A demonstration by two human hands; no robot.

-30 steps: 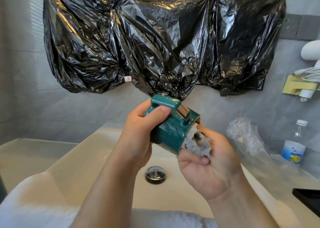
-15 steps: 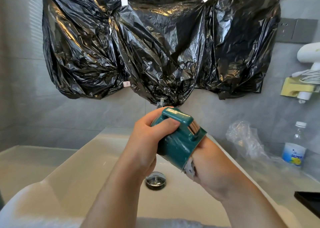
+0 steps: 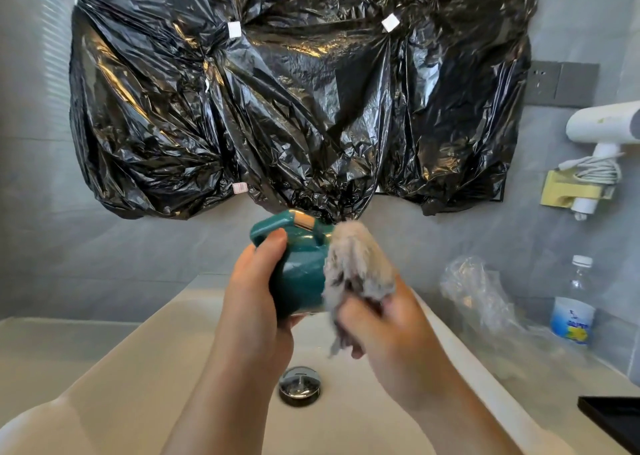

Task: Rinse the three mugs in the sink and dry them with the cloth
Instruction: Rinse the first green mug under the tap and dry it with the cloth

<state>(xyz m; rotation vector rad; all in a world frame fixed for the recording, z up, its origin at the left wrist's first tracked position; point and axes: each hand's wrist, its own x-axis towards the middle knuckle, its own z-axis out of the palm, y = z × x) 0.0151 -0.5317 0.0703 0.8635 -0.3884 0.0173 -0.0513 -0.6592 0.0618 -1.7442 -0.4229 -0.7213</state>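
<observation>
My left hand (image 3: 258, 285) grips a teal mug (image 3: 300, 274) above the white sink (image 3: 145, 361), thumb laid by its handle, which points up. The mug lies on its side with its mouth toward the right. My right hand (image 3: 391, 333) holds a grey fluffy cloth (image 3: 353, 264) bunched against the mug's mouth and right side. This hand is motion-blurred. No other mugs are in view.
A chrome drain plug (image 3: 300, 384) sits in the basin below the hands. Black plastic sheeting (image 3: 294, 101) covers the wall behind. On the right counter lie a clear plastic bag (image 3: 474, 295), a water bottle (image 3: 573, 302) and a black tray corner (image 3: 613, 420). A white hair dryer (image 3: 602, 122) hangs on the wall.
The right hand has pulled the cloth out of the mug's mouth and now wipes it over the rim and side. The mug has turned slightly in the left hand.
</observation>
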